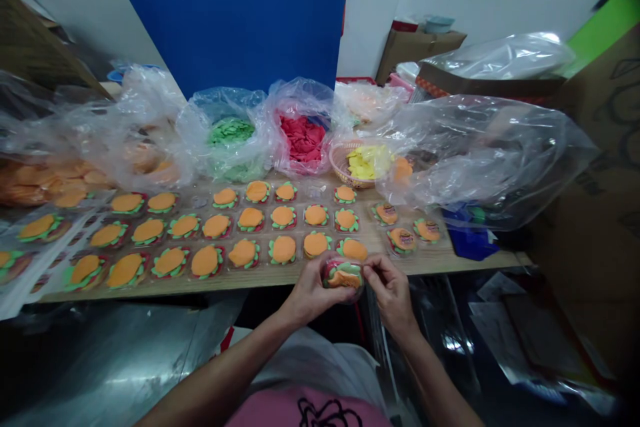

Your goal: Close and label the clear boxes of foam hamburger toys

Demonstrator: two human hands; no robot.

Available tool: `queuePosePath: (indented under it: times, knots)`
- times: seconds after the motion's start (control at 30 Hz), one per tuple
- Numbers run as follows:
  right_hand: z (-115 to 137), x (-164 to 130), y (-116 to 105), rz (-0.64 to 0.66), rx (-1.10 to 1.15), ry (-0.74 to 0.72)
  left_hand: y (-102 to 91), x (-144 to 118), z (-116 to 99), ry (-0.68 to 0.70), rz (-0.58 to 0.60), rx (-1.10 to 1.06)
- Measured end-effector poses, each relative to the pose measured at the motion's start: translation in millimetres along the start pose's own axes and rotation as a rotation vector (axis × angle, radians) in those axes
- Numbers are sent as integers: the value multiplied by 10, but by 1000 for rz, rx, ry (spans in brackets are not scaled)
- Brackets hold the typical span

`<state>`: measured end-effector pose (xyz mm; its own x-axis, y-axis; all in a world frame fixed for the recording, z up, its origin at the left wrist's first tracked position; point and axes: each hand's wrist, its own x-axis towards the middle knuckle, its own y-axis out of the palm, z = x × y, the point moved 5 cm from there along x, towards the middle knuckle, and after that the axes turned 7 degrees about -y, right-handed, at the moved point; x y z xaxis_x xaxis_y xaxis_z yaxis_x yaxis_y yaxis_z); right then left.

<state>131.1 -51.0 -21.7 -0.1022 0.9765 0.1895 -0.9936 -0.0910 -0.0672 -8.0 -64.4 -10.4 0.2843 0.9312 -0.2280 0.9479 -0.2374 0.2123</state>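
Observation:
My left hand [315, 293] is wrapped round a clear plastic box with a toy burger [344, 275] inside, tilted so that its orange bun, green leaf and red layer show. At the box's right edge, my right hand [390, 287] pinches with thumb and forefinger; whether it grips the rim or something thin I cannot make out. Both hands are over the front edge of the wooden table [280, 274]. Just behind them lie more boxed toy burgers [283, 249] in rows, orange buns up. To the right, several boxed burgers [401, 240] bear a dark printed mark on top.
Clear bags along the back hold green pieces [231, 132], red pieces [303, 139] and orange pieces [45, 177]. Yellow pieces [369, 161] lie in a basket [345, 177]. A large clear bag [480, 153] spreads near a blue object [470, 237]. A cardboard box [590, 147] stands right.

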Motion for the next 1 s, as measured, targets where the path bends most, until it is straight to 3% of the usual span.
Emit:
queuePosePath:
  times: [0.13,0.23,0.37,0.47,0.57,0.67,0.77,0.9,1.0]
  knots:
    - [-13,-76,13,1,3,33,-25,-53,29,-20,-24,59]
    - [-29,-83,-2,40,6,69,-38,-67,87,-75,-4,-40]
    - [29,-32,-64,86,6,75,-51,-33,262,-230,26,-367]
    - [128,24,-79,91,40,47,-26,-28,440,-449,36,-662]
    - [193,71,-29,112,93,33,76,-66,496,-595,154,-856]
    - [203,98,58,161,145,30,178,-102,422,-547,295,-945]
    - [200,113,121,186,159,18,236,-115,360,-449,348,-970]
    - [236,111,95,180,152,-22,259,-90,376,-451,339,-964]
    - [235,95,-169,39,80,-85,227,-59,398,-517,214,-921]
